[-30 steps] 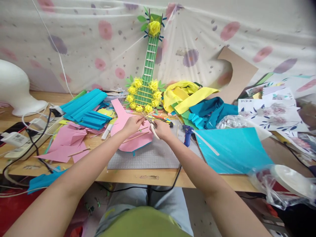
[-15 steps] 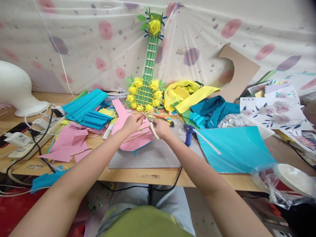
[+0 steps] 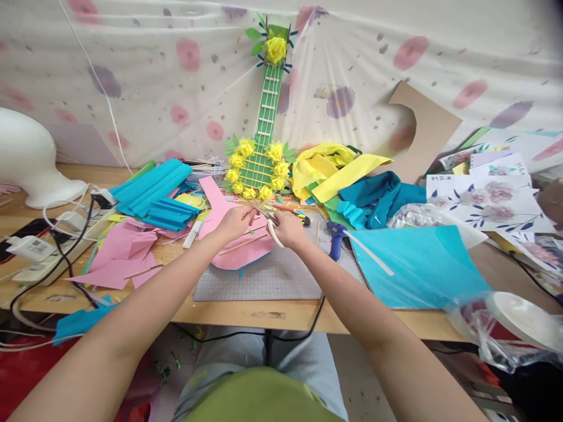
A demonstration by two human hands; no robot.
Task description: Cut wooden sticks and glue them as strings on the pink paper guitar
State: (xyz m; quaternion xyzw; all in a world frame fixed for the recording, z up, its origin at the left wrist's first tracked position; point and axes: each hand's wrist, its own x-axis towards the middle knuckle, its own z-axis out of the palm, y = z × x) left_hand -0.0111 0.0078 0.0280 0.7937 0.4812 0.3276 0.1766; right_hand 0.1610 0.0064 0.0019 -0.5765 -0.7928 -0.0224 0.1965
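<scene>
My left hand (image 3: 235,222) is closed around a bundle of thin wooden sticks (image 3: 256,206) held above a pink guitar-shaped paper cutout (image 3: 237,237). My right hand (image 3: 288,228) grips white-handled scissors (image 3: 273,230), with the blades at the sticks. Both hands meet over the grey cutting mat (image 3: 264,278). Behind them a green paper guitar (image 3: 264,138) with yellow flowers leans upright against the floral cloth.
Folded teal paper (image 3: 152,190) and pink sheets (image 3: 121,252) lie at the left, beside a power strip (image 3: 53,246) with cables. A large teal sheet (image 3: 417,264), a blue glue gun (image 3: 336,239), yellow crepe paper (image 3: 329,170) and printed floral sheets (image 3: 484,196) fill the right.
Both hands stay together over the pink cutout; the sticks in my left hand have shifted slightly against the scissors. Nothing else has moved.
</scene>
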